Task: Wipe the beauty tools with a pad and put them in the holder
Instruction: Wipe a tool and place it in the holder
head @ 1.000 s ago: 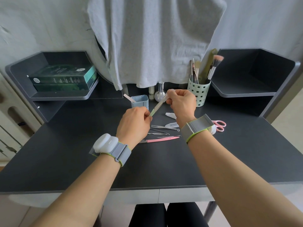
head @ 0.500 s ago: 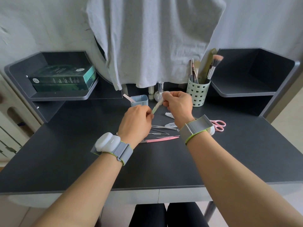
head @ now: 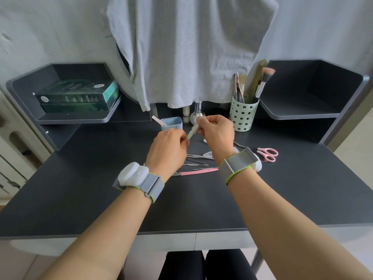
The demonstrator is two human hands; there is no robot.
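Observation:
My left hand (head: 168, 151) pinches the lower end of a pale green nail file (head: 190, 135) held above the desk. My right hand (head: 217, 134) pinches a white pad (head: 195, 129) around the file's upper part. Just behind the hands stands a small blue holder (head: 175, 122) with a pale file (head: 159, 120) leaning out of it. On the dark desk (head: 80, 190) below my hands lie several thin metal tools (head: 196, 161), a pink-handled tool (head: 196, 172) and a white packet (head: 209, 154).
Pink scissors (head: 265, 153) lie right of my right wrist. A perforated pale green cup (head: 243, 117) with brushes stands at the back right, small bottles (head: 197, 114) in the middle back. Green boxes (head: 78, 96) fill the left shelf. A grey cloth (head: 191, 49) hangs behind.
My right hand with the pad has slid down along the file toward my left hand, so less of the file shows between them. Both hands drifted slightly left.

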